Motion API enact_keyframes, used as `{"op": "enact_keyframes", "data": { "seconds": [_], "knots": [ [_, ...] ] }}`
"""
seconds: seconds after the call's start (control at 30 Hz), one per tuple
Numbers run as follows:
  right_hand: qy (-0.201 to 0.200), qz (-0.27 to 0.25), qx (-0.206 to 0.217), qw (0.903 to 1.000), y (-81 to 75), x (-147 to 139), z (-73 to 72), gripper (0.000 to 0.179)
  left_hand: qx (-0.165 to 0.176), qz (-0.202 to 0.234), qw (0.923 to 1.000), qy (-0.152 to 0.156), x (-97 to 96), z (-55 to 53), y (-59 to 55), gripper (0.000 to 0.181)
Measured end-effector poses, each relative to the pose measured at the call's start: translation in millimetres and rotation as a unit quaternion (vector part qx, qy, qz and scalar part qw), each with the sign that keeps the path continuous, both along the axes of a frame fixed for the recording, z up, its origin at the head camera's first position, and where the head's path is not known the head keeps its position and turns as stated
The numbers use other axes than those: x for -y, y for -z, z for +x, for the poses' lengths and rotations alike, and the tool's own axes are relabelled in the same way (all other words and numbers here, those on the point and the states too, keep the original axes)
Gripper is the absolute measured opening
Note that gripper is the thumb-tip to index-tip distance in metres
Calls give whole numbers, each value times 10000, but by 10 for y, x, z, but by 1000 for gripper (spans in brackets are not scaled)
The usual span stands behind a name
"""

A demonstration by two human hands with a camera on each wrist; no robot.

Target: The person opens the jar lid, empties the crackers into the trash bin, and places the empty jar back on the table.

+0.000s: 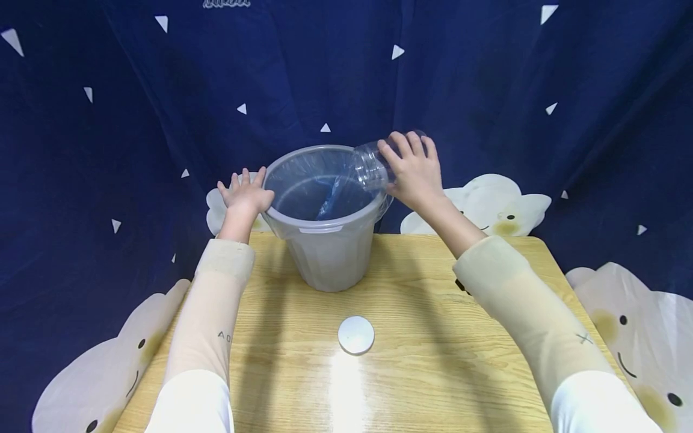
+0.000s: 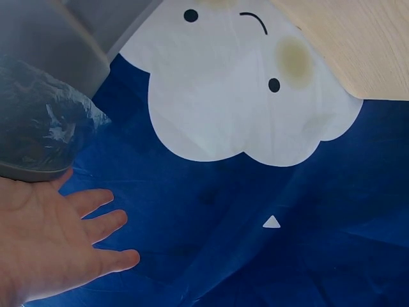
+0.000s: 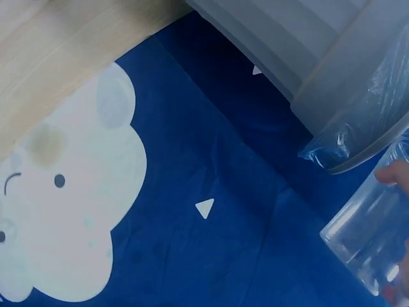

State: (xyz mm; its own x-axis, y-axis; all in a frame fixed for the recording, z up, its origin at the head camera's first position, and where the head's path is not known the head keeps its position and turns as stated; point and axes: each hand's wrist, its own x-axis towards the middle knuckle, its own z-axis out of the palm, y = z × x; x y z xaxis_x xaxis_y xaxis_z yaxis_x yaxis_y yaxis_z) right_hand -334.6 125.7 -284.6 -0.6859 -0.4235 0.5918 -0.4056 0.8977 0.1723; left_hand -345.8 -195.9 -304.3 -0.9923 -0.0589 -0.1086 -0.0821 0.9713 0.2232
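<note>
A grey trash can (image 1: pixel 332 255) with a clear plastic liner stands at the far end of the table. Against its left rim rests my left hand (image 1: pixel 245 195), fingers straight and spread; the left wrist view shows the palm (image 2: pixel 45 236) beside the rim. My right hand (image 1: pixel 414 171) grips a clear plastic jar (image 1: pixel 369 165), tipped sideways with its threaded mouth over the right rim. In the right wrist view the jar (image 3: pixel 367 224) looks see-through, and only some fingertips show. Something bluish and shiny (image 1: pixel 329 198) lies inside the can; I cannot tell whether it is only liner.
A round white lid-like disc (image 1: pixel 355 335) lies flat on the wooden table (image 1: pixel 303 385) in front of the can. Dark blue cloth (image 1: pixel 325 72) with white triangles and clouds hangs behind and around the table. A small black object (image 1: pixel 462 286) shows beside the right sleeve.
</note>
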Motion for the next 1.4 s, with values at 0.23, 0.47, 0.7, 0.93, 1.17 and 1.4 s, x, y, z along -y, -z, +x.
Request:
{"op": "enact_keyframes", "data": {
  "seconds": [0.23,0.47,0.7,0.93,1.17,1.4],
  "knots": [
    [-25,-534,-147,9985,63,-98,39,81,19,-31,10000,5,2,2,6,66],
    [17,-1010,-152,9948,122,-172,107,82,37,-37,10000,14,-4,2,0,66],
    [-142,-1510,-350,9878,228,-282,181,82,22,-12,10000,6,-2,1,1,66],
    [-162,-2087,-287,9774,342,-389,248,80,14,10,10000,2,11,0,10,66],
    [-104,-2549,-193,9667,416,-460,338,83,14,12,10000,15,11,-2,11,65],
    [118,-2961,-94,9550,495,-534,409,88,-3,-3,10000,6,7,-1,14,65]
  ]
}}
